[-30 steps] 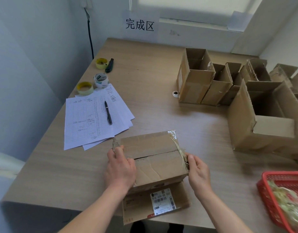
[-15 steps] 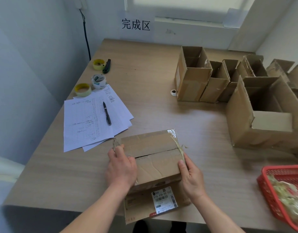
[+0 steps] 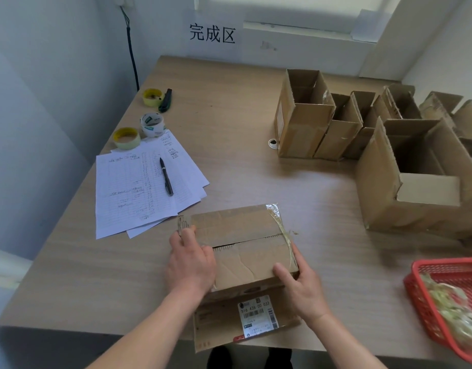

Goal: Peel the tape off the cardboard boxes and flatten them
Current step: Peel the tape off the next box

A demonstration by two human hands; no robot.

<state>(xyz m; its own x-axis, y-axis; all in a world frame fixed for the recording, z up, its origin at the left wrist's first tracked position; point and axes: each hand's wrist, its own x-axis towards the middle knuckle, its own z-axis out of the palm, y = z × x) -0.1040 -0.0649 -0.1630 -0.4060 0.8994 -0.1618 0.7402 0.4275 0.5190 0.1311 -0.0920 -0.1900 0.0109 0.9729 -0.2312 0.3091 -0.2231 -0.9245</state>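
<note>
From my remote view, the red basket (image 3: 442,294) is cut off by the right and lower edges. The handwriting on the papers (image 3: 133,190) is too small to read. The left hand (image 3: 191,265) covers the box's (image 3: 242,235) near left corner. The rightmost open cartons (image 3: 466,115) run off the right edge.

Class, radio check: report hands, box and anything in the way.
Left hand flat on box top. Right hand has a grip on its near right corner. Tape still on right edge. Nothing in the way.
</note>
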